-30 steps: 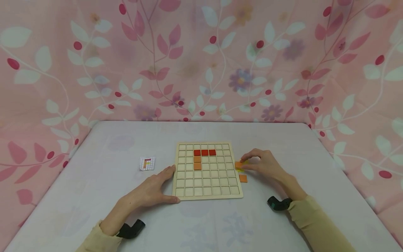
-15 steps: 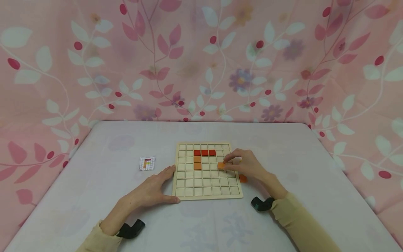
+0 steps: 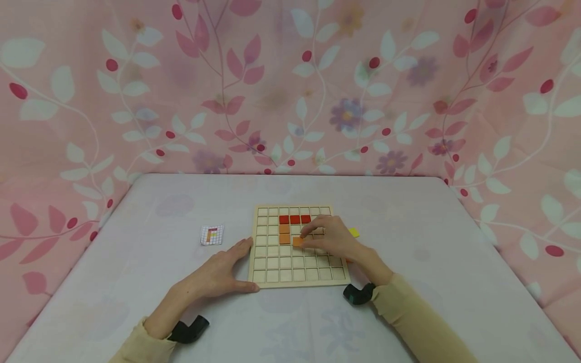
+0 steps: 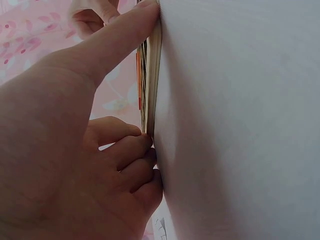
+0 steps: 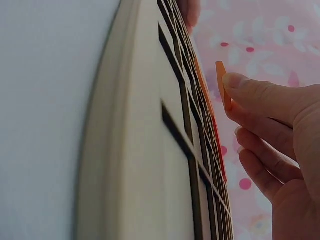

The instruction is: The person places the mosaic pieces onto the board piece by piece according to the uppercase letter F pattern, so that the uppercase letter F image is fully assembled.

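While spread left hand (image 3: pixel 213 275) likely steadies grid board (image 3: pixel 285 262), right hand (image 3: pixel 332 237) pinches 1 orange tile (image 3: pixel 297 242), board below grip.

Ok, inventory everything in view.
grid board: 1, pale wood, centre
red tiles: 3, red, board's second-farthest row
orange tiles: 2, orange, board's third column from left
raised tile: 1, orange, above board
yellow tile: 1, yellow, right of board
loose tile: 1, orange, right of board, mostly hidden
pattern card: 1, multicoloured, left of board
table: 1, white, beneath board
backdrop: 1, pink floral, behind table
wrist devices: 2, black, wrists
sleeves: 2, tan, forearms
left hand: 1, bare, board's left edge
right hand: 1, bare, pinching raised tile
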A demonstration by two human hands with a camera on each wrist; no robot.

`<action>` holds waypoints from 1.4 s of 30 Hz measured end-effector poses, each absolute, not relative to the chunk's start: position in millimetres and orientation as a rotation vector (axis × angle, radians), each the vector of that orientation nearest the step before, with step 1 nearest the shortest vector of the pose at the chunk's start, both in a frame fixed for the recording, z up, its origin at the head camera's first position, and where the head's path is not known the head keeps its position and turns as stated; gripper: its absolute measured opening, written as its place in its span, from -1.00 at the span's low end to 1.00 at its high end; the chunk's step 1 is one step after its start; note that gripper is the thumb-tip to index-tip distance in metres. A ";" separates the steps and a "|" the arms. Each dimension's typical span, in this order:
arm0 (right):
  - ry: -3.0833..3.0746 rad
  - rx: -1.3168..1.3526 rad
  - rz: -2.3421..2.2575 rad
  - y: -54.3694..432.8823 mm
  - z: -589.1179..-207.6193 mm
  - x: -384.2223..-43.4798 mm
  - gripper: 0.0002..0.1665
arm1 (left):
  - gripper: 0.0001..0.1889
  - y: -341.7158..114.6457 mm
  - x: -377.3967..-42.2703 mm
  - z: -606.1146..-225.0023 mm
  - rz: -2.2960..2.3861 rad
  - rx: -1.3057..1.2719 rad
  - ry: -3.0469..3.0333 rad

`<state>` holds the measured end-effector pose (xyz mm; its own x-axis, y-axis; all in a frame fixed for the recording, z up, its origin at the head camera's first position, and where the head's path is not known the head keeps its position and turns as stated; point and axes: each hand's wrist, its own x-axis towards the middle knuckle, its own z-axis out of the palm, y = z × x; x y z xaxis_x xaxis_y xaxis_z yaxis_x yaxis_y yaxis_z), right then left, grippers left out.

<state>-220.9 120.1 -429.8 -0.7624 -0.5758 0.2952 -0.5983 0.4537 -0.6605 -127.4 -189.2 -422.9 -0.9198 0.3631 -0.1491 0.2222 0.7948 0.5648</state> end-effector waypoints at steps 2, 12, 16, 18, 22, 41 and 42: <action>-2.650 1.089 1.208 115.5 -430.1 -221.2 -0.75 | 0.23 -189.3 -127.3 -422.4 0.817 0.452 2.734; -2.616 1.147 1.195 100.8 -430.3 -218.8 -0.77 | 0.23 -189.7 -127.2 -422.4 0.808 0.450 2.732; -2.644 1.155 1.200 98.4 -432.4 -217.6 -0.76 | 0.22 -189.3 -127.0 -422.5 0.816 0.445 2.725; -2.658 1.156 1.187 97.5 -433.5 -217.0 -0.76 | 0.22 -189.2 -126.8 -422.5 0.820 0.444 2.723; -2.663 1.149 1.214 95.8 -434.9 -215.1 -0.74 | 0.22 -189.3 -126.7 -422.4 0.820 0.445 2.725; -2.640 1.148 1.171 89.7 -441.6 -210.5 -0.75 | 0.23 -189.9 -127.9 -424.3 0.814 0.444 2.721; -2.638 1.151 1.167 89.5 -441.9 -210.5 -0.75 | 0.23 -189.9 -127.9 -424.5 0.813 0.444 2.722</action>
